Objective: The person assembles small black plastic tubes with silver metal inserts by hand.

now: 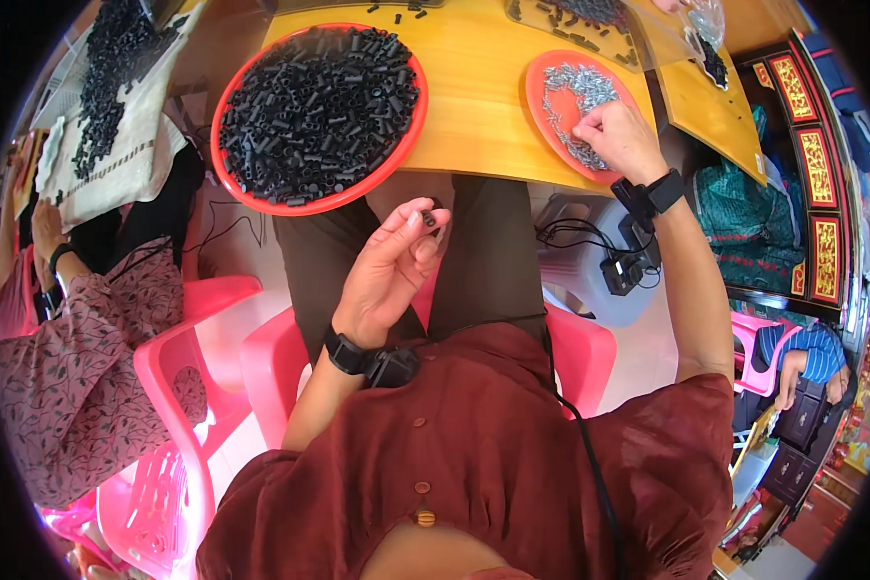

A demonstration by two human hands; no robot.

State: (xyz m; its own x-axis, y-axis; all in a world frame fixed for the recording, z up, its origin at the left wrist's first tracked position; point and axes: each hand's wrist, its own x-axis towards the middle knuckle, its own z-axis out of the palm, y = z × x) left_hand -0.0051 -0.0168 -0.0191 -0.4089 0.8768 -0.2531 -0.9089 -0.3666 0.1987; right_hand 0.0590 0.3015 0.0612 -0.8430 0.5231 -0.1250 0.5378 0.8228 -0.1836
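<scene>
My left hand [389, 275] is raised above my lap, its thumb and fingers pinched round a small black plastic tube [429, 219] with an end turned up. At the table's front edge, my right hand [621, 141] reaches into a shallow red plate [539, 82] of small silver screws [590, 85]. Its fingertips are pressed together among the screws; whatever is between them is too small to make out. Left of the plate stands a wide red basin [224, 174] heaped with black tubes [319, 111] like the one in my left hand.
The yellow wooden table [474, 87] carries a clear tray [590, 24] of dark parts at its far side. A person in a patterned garment [87, 377] sits at the left, beside a cloth [116, 164] bearing black parts. Cables [638, 246] hang over a grey stool [604, 300] at the right.
</scene>
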